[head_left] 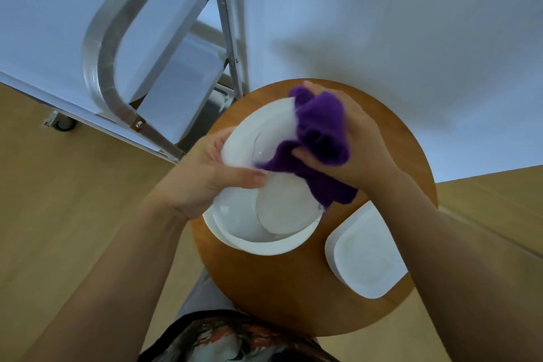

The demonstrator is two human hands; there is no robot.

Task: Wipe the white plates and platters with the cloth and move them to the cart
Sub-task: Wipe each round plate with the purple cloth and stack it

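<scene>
Left hand (205,176) holds unmarked plate (264,132); right hand (352,144) grips purple cloth (320,132).

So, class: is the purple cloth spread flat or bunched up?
Bunched up: the purple cloth sits crumpled in the right hand, pressed against the white round plate.

A round, warm-brown wooden tabletop (293,303) fills the middle of the view, seen from above. Beneath and around it lies a pale tan wood-look floor (73,214). A plain white wall (382,23) rises on the far side. At the near edge, directly below the camera, a strip of dark patterned clothing (235,344) with orange-red and pale markings shows, with a band of grey fabric (202,294) just above it.
</scene>
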